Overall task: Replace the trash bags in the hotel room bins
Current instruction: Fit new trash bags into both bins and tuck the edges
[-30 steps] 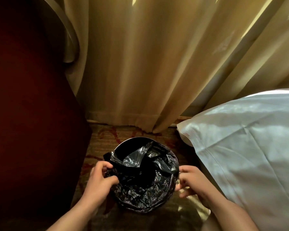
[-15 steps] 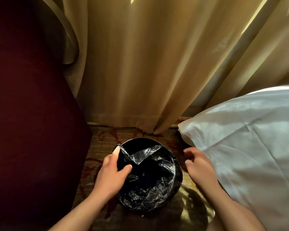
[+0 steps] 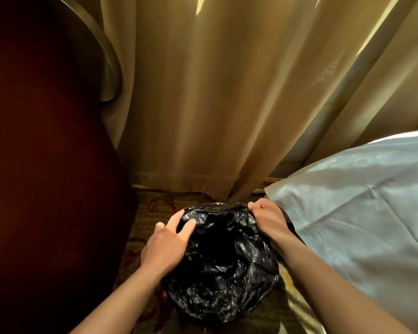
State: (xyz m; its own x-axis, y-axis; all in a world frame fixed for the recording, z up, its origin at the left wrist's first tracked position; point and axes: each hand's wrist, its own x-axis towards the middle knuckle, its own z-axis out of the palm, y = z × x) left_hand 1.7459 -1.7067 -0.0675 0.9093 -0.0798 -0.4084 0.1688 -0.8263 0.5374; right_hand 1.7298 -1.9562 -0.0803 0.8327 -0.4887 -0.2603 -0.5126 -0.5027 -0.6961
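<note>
A black bag (image 3: 222, 273) sits on the carpet (image 3: 152, 208), between a dark red chair (image 3: 46, 165) on the left and a white pillow (image 3: 360, 201) on the right, just in front of the hem of a tan curtain (image 3: 203, 104). The bag is spread over a round upright form, its mouth facing up towards the camera and a dark hollow sunk in the middle. Its long axis runs straight down to the floor. The bin beneath is covered by the crinkled plastic and cannot be made out.

The left hand (image 3: 165, 244) lies on the bag's far left edge, its fingers (image 3: 190, 224) straight, spread and flat on the plastic, gripping nothing. The right hand (image 3: 266, 215) is at the far right edge, beside the pillow's corner, with its fingers curled tight into a fist round the bag's rim.
</note>
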